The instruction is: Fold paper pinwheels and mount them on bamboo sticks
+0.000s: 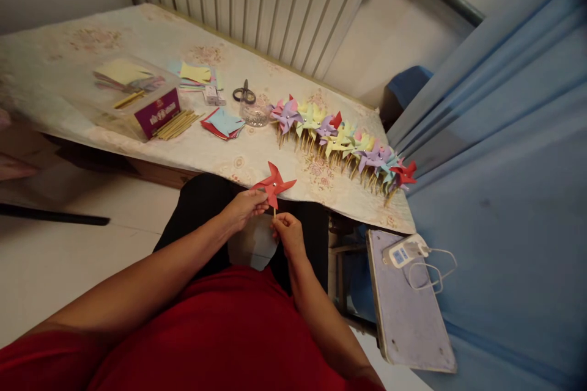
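A red paper pinwheel on a thin wooden stick is held over my lap, just in front of the table edge. My left hand pinches the pinwheel's left blade, fingers closed. My right hand is closed round the lower end of the stick below the wheel. A long row of finished pinwheels in purple, yellow, green and red lies on the table beyond, sticks pointing toward me.
On the floral tablecloth sit a clear plastic box of paper and sticks, loose wooden sticks, coloured paper squares, scissors and a small clear dish. A radiator stands behind; blue curtain at right; a grey stool with a white device.
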`<state>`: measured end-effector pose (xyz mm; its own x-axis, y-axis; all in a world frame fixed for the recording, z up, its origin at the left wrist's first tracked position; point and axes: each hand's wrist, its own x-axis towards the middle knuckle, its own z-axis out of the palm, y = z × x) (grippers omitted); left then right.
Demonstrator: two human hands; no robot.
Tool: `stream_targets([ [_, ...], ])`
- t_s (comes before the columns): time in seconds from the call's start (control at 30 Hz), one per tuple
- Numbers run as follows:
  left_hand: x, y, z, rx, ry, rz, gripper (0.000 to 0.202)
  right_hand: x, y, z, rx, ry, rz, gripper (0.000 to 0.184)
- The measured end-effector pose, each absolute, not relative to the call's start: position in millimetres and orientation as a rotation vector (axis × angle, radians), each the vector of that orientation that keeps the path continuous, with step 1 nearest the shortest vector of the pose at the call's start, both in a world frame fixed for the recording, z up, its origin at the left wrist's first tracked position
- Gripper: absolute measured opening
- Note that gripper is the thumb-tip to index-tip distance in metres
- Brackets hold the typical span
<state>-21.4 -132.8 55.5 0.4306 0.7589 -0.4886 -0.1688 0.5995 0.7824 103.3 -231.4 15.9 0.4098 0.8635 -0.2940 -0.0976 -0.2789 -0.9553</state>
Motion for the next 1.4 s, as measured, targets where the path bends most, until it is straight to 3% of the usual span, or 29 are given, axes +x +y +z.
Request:
stream_targets([
  [0.23, -38, -130, 43, 0.905, 1.01, 0.566, 0.024, 104, -230, 19, -1.504, -0.612, 1.1, 0.021],
  [0.47, -71, -71, 43, 1.585, 1.348, 0.687, 0.011, 105, -227, 13, -1.472, -0.587, 1.117, 0.021],
  [0.67, -95, -10, 52, 2.225, 1.534, 0.593, 0.017, 105, -223, 10, -1.453, -0.566, 1.11, 0.019],
  [0.87, -108, 27, 41, 2.288, 1.796, 0.365, 0.031, 103, -219, 12, -1.45, -0.56, 1.115, 0.016],
  [1.07, -113, 31, 42, 2.354, 1.948, 0.371, 0.043, 103, -214, 10, -1.458, -0.559, 1.109, 0.014],
  [1.4, -117, 41, 32, 2.208, 2.108, 0.504, 0.029, 102, -203, -1, -1.512, -0.575, 1.088, 0.012],
])
